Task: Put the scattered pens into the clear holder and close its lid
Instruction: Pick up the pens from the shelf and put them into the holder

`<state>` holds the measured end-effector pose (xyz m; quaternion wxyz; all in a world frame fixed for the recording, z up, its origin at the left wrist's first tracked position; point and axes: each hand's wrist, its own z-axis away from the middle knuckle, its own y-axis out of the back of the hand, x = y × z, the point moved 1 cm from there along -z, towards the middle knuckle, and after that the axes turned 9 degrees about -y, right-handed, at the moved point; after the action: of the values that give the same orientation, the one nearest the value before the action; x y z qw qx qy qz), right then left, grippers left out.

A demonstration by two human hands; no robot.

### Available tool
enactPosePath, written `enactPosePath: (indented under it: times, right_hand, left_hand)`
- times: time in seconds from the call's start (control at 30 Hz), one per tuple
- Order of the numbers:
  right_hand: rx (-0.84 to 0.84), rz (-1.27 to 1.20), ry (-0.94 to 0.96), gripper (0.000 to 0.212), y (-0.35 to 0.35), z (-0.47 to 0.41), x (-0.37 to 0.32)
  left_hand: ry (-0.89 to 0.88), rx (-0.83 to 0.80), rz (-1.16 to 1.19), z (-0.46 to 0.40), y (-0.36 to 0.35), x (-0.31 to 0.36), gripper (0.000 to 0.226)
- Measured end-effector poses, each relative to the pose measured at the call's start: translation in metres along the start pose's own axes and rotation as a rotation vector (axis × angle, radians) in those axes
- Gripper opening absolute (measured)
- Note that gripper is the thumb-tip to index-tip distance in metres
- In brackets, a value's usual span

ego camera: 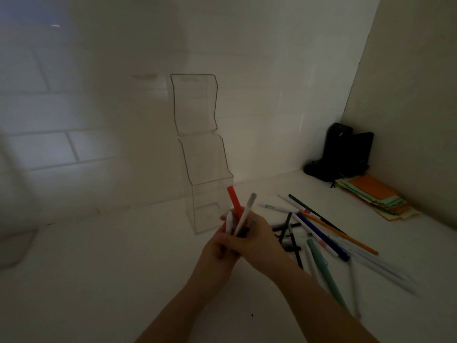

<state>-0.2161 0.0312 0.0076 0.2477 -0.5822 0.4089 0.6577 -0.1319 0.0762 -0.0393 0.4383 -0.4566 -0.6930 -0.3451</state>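
Observation:
A tall clear holder (206, 169) stands upright on the white counter, its hinged lid (195, 102) swung open and pointing up against the tiled wall. Just in front of it my left hand (218, 246) and my right hand (257, 241) meet around a bunch of pens (241, 216): a red one, two white ones and some dark ones, tips pointing up. Both hands grip the bunch. Several more scattered pens (321, 233) lie to the right on the counter, among them a blue, an orange, a green and black ones.
A black device (343, 152) sits in the back right corner. A stack of coloured paper sheets (376, 196) lies beside the right wall. A pale translucent object (14, 246) is at the far left edge.

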Motion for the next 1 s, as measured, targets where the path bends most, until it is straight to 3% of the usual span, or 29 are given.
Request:
enactPosePath:
  times: [0.07,0.17,0.23,0.33,0.47,0.57,0.77,0.9,1.0]
  right_hand:
    - [-0.048,-0.012,-0.019,0.042,-0.002,0.001,0.001]
    - [-0.027,-0.013,-0.038,0.040,0.003,-0.002,0.001]
    - [0.074,-0.053,-0.052,0.013,0.013,-0.007,-0.009]
    - [0.150,-0.212,0.005,0.035,0.024,-0.026,-0.041]
    - [0.161,-0.349,0.175,0.038,0.025,-0.058,-0.099]
    - [0.189,-0.403,0.318,0.036,0.018,-0.085,-0.120]
    - [0.210,-0.389,0.282,0.037,-0.003,-0.124,-0.094]
    - [0.150,-0.428,0.269,0.018,-0.011,-0.129,-0.081]
    - [0.174,-0.280,0.275,0.011,-0.013,-0.123,-0.078]
  left_hand:
    - [0.028,0.063,0.082,0.000,0.000,-0.008,0.045]
    - [0.024,0.209,0.038,-0.003,0.011,-0.006,0.008]
    - [0.008,0.300,0.050,-0.011,0.025,0.001,0.018]
    - [-0.087,0.371,0.140,-0.040,0.047,0.034,0.028]
    - [-0.283,0.319,0.092,-0.092,0.061,0.084,0.030]
    - [-0.323,0.282,-0.022,-0.121,0.061,0.094,0.030]
    - [-0.214,0.155,-0.044,-0.129,0.054,0.077,0.025]
    - [-0.140,0.138,-0.037,-0.133,0.059,0.072,0.006]
    - [-0.071,0.171,-0.083,-0.133,0.058,0.069,0.013]
